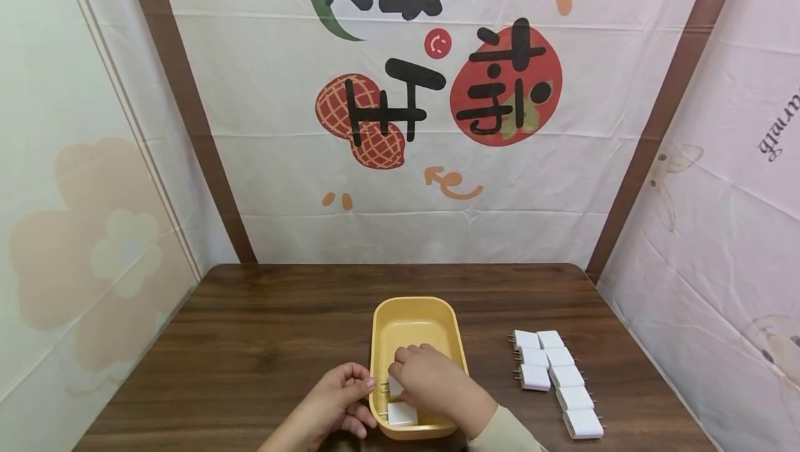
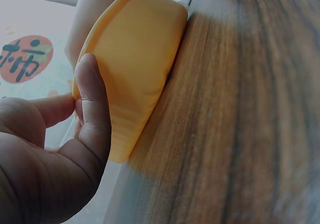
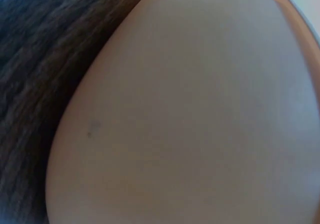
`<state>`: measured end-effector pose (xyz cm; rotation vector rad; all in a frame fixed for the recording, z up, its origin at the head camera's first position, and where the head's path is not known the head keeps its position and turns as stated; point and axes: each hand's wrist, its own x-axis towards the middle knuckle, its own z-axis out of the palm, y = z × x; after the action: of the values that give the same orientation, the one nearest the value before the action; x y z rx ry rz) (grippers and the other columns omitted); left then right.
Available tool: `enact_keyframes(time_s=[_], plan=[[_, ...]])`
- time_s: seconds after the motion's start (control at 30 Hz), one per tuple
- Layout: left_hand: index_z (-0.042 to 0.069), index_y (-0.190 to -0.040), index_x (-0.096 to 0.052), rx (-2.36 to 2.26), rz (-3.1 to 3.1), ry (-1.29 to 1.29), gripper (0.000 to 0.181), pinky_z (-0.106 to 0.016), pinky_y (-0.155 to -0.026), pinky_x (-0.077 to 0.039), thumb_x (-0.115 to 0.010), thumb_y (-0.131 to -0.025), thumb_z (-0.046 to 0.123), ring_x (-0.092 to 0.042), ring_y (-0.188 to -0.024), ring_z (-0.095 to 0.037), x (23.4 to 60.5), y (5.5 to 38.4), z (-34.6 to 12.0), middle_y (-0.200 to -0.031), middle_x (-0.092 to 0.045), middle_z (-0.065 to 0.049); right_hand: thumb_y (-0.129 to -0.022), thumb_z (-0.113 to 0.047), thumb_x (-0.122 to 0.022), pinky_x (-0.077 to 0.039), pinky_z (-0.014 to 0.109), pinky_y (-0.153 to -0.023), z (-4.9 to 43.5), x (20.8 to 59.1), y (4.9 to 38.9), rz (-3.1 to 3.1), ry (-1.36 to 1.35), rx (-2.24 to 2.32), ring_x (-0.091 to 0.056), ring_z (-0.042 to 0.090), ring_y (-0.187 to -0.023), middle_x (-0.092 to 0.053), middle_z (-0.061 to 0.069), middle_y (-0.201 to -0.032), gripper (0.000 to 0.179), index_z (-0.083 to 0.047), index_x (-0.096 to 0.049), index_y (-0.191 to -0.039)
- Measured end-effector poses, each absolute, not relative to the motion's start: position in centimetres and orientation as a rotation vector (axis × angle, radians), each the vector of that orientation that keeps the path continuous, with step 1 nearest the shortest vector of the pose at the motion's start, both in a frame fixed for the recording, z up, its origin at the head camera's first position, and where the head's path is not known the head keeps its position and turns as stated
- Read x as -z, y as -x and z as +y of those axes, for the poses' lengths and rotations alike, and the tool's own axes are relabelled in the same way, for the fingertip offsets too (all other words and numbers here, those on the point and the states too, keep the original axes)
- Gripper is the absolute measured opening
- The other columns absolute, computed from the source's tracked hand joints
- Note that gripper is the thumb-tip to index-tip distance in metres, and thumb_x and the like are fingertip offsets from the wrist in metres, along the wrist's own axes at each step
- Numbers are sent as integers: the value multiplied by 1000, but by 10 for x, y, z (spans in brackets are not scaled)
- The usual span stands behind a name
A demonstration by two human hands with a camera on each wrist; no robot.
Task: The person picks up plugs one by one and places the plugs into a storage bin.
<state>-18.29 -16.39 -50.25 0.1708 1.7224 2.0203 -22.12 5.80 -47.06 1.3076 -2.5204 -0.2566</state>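
A yellow rectangular tray [image 1: 415, 307] sits on the table. My left hand [image 1: 337, 400] pinches its left rim between thumb and fingers, as the left wrist view shows on the tray's outer wall [image 2: 137, 53]. Reaching down inside the tray, my right hand [image 1: 434, 381] grips a white charger plug [image 1: 394, 387], partly hidden under the fingers, its metal prongs pointing left. Another white charger plug [image 1: 402, 414] lies at the tray's near left corner, prongs also to the left. In the right wrist view the blurred tray wall [image 3: 185, 108] fills most of the picture.
Right of the tray, several white charger plugs [image 1: 567, 375] lie in two touching columns, the left column's prongs facing left and the right column's facing right. The dark wooden table [image 1: 269, 320] meets printed cloth walls [image 1: 412, 230] at the back and sides.
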Motion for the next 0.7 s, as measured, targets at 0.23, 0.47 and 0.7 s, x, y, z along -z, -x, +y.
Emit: enact_keyframes(time_s=[0.23, 0.47, 0.7], plan=[[0, -118, -46, -2022, 1726, -166, 27, -26, -53, -58, -59, -105, 21, -72, -65, -16, 502, 183, -163, -90, -68, -13, -80, -38, -87, -50, 23, -71, 58, 471, 221, -2556, -1324, 227, -58, 5, -82, -62, -12, -93, 29, -24, -73, -101], [-1, -118, -46, -2025, 1723, -178, 25, -27, -53, -58, -56, -106, 19, -72, -65, -17, 503, 183, -163, -88, -68, -12, -80, -40, -86, -47, 21, -67, 58, 474, 222, -2525, -1337, 202, -57, 3, -80, -63, -12, -92, 29, -24, -73, -100], [1, -117, -47, -2026, 1722, -170, 25, -26, -53, -58, -58, -106, 20, -72, -65, -17, 503, 182, -163, -87, -68, -12, -85, -47, -81, -47, 21, -66, 57, 476, 222, -2519, -1358, 154, -56, 2, -78, -61, -14, -89, 27, -25, -73, -99]])
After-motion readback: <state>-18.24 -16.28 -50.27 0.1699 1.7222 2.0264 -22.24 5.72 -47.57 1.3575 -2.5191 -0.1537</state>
